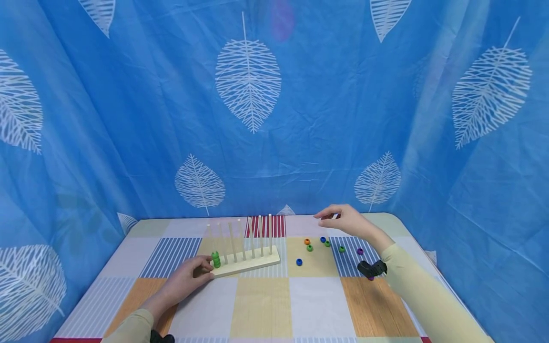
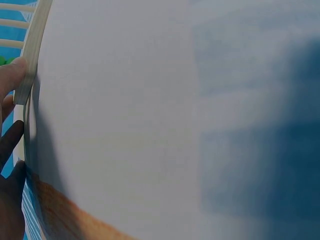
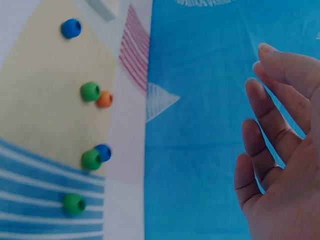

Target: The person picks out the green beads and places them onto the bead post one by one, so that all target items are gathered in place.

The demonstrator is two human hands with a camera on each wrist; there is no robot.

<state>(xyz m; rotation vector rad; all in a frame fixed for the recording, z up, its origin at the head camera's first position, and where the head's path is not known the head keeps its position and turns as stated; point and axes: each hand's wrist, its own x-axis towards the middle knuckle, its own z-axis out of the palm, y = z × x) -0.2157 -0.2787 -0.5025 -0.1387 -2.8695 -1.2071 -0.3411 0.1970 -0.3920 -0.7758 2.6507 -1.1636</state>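
Observation:
A wooden peg rack (image 1: 259, 260), with a row of upright pegs, stands at the left middle of the table. Several green beads (image 1: 216, 261) are stacked on its leftmost peg. My left hand (image 1: 185, 280) holds the left end of the rack's base; in the left wrist view the thumb (image 2: 15, 72) lies against the base's side. My right hand (image 1: 348, 221) hovers above the far right part of the table, its fingers loosely bent and nothing between them in the right wrist view. Below it lie loose green beads (image 3: 75, 204), blue beads (image 3: 71, 28) and an orange bead (image 3: 104, 99).
Purple beads (image 1: 360, 251) lie farther right, one partly behind the black band (image 1: 372, 268) on my right wrist. A patchwork-patterned cloth (image 1: 261, 305) covers the table. Blue curtains (image 1: 317, 114) with white leaf prints close off the back and both sides.

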